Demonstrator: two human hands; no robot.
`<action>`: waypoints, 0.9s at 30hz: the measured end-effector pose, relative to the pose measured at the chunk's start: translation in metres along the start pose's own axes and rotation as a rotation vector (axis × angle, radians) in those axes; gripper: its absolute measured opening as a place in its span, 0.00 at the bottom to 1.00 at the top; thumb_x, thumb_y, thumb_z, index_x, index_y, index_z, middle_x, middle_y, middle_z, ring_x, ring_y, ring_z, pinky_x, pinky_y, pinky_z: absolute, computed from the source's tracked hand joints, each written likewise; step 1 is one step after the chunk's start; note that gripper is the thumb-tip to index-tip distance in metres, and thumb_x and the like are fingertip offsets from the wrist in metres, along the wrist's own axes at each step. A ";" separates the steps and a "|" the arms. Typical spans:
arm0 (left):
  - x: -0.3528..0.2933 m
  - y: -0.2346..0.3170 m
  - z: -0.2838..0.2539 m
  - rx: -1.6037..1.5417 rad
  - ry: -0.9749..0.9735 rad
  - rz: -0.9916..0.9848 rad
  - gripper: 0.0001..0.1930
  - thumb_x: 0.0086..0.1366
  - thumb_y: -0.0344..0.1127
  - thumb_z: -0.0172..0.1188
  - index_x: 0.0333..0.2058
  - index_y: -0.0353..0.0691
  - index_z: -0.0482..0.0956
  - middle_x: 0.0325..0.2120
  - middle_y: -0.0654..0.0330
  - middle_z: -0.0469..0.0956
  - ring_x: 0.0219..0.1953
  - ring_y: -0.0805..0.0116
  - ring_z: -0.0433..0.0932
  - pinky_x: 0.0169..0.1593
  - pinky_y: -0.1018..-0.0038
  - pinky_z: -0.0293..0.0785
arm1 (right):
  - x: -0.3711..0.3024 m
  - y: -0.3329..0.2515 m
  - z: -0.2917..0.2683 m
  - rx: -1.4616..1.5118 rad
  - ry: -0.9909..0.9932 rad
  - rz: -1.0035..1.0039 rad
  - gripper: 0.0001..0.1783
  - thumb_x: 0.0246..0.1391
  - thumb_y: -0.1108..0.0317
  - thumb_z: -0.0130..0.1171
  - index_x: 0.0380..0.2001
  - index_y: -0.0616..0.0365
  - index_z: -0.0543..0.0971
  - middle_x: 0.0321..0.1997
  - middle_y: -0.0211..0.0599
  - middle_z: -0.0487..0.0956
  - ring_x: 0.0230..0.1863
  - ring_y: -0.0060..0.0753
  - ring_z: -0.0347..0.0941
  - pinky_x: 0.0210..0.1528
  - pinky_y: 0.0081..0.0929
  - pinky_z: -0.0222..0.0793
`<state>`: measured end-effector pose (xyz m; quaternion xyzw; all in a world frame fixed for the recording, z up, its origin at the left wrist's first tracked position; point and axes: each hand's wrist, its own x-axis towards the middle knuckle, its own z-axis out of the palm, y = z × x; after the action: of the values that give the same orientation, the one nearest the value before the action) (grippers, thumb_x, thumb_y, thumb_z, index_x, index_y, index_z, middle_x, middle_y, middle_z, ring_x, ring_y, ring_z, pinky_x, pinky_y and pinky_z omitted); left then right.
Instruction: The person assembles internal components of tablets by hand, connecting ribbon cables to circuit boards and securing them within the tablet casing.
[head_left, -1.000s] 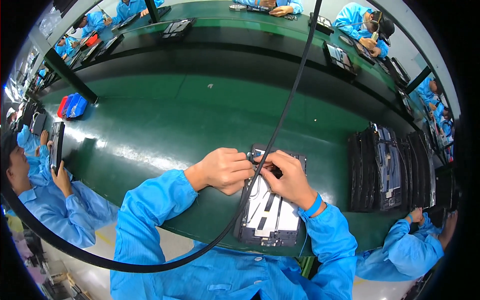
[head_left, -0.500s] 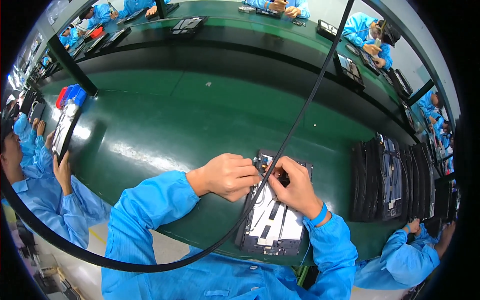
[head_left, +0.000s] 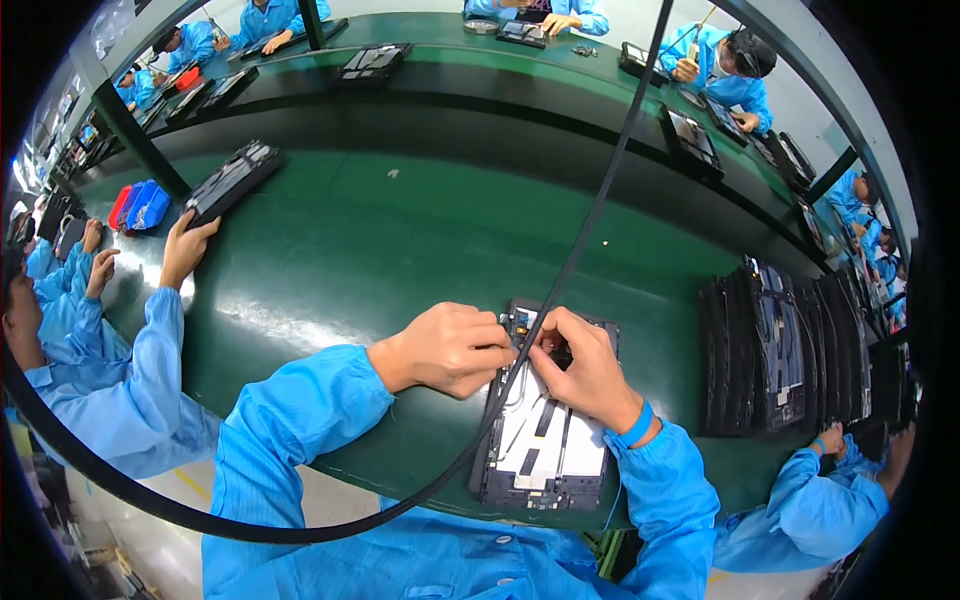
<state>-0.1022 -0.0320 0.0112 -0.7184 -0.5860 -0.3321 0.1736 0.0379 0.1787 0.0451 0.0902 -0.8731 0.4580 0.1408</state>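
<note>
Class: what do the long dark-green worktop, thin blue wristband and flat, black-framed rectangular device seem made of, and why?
Long dark-green worktop: perhaps rubber or vinyl, semi-gloss; light smears across it.
Thin blue wristband: matte fabric or plastic, perhaps; it curves round the wrist, texture unclear.
Flat rectangular device: frame probably matte plastic, with few highlights; white panel perhaps film or metal.

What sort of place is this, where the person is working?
Probably an electronics workshop or factory floor: several people wear similar blue coats, long green tables serve as workbenches, and an opened flat device lies before the person.
</note>
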 end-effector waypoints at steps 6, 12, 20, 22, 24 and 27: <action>0.011 -0.004 0.002 -0.084 0.005 -0.031 0.10 0.47 0.28 0.68 0.32 0.41 0.85 0.31 0.62 0.80 0.30 0.59 0.82 0.33 0.62 0.80 | -0.002 0.003 -0.002 0.003 0.009 -0.020 0.12 0.60 0.81 0.69 0.46 0.63 0.81 0.42 0.42 0.85 0.41 0.36 0.86 0.44 0.30 0.84; 0.012 -0.008 -0.001 -0.078 -0.001 -0.004 0.10 0.47 0.28 0.69 0.32 0.40 0.86 0.29 0.61 0.81 0.30 0.60 0.83 0.33 0.63 0.82 | 0.003 0.005 -0.001 -0.411 0.150 -0.402 0.21 0.49 0.81 0.71 0.48 0.59 0.84 0.47 0.41 0.84 0.48 0.45 0.81 0.48 0.41 0.78; 0.005 0.003 0.002 -0.002 0.084 0.158 0.11 0.47 0.30 0.67 0.32 0.41 0.88 0.29 0.62 0.84 0.28 0.60 0.81 0.30 0.65 0.77 | -0.067 -0.046 -0.102 -0.856 0.516 -0.192 0.18 0.48 0.77 0.72 0.45 0.55 0.85 0.53 0.43 0.83 0.56 0.53 0.78 0.61 0.49 0.74; 0.005 0.033 0.002 -0.215 0.202 0.297 0.11 0.53 0.36 0.65 0.35 0.42 0.90 0.31 0.61 0.86 0.32 0.62 0.85 0.35 0.66 0.82 | -0.082 -0.059 -0.142 -1.076 0.549 0.050 0.29 0.48 0.71 0.75 0.56 0.56 0.81 0.60 0.48 0.79 0.64 0.59 0.72 0.68 0.55 0.68; 0.004 0.080 0.008 -0.457 -0.104 0.373 0.22 0.62 0.39 0.63 0.53 0.38 0.88 0.49 0.54 0.86 0.52 0.54 0.86 0.59 0.54 0.85 | -0.114 -0.053 -0.184 -1.205 0.515 0.363 0.51 0.46 0.53 0.83 0.71 0.56 0.72 0.71 0.59 0.70 0.70 0.67 0.68 0.74 0.57 0.65; 0.005 0.112 0.025 -0.461 -0.321 0.461 0.26 0.68 0.40 0.61 0.62 0.36 0.83 0.67 0.49 0.78 0.71 0.47 0.75 0.74 0.48 0.73 | -0.183 -0.021 -0.249 -0.969 0.346 0.775 0.65 0.43 0.34 0.86 0.77 0.57 0.68 0.73 0.67 0.68 0.74 0.73 0.65 0.76 0.60 0.64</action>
<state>0.0123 -0.0408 0.0128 -0.8949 -0.3381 -0.2908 -0.0166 0.2576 0.3770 0.1358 -0.3811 -0.9148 0.0372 0.1287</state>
